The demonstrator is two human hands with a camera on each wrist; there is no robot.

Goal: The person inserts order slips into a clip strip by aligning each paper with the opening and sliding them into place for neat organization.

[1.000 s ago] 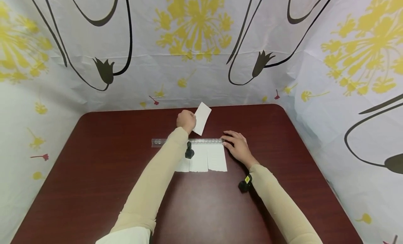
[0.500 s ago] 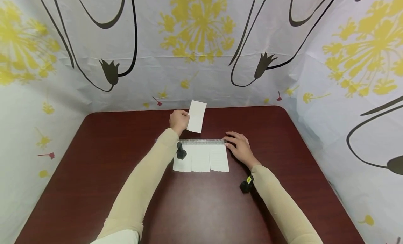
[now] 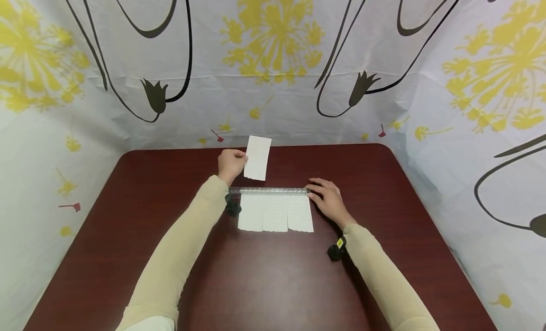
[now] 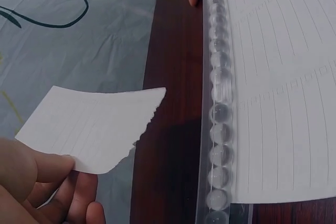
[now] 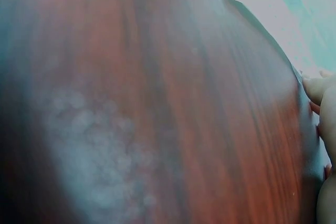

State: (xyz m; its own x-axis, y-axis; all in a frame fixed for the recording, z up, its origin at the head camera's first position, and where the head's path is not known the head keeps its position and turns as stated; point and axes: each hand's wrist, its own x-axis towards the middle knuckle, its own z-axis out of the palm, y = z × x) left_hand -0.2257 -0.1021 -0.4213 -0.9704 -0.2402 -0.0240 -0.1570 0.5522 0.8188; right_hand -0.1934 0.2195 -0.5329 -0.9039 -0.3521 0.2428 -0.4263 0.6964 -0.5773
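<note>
My left hand (image 3: 232, 164) pinches a small lined piece of paper (image 3: 258, 158) by its side edge between thumb and fingers, raised near the table's far edge. In the left wrist view, one edge of this piece (image 4: 100, 124) is ragged. A clear ruler (image 3: 273, 191) with a row of round, glassy bumps lies across the top of three lined paper strips (image 3: 275, 215), set side by side with uneven lower edges. My right hand (image 3: 329, 201) rests its spread fingers at the ruler's right end. The right wrist view catches only part of that hand (image 5: 325, 108) at the edge.
Everything lies on a dark red wooden table (image 3: 273, 274) with rounded far corners. A white cloth with yellow and dark flower prints (image 3: 204, 108) hangs close behind and at both sides. Black cameras sit on the left wrist (image 3: 233, 206) and right wrist (image 3: 335, 252).
My left hand has moved left with the piece of paper, which has turned more upright. The left-hand strip under the ruler has come into fuller view. My right hand stays at the ruler's end.
</note>
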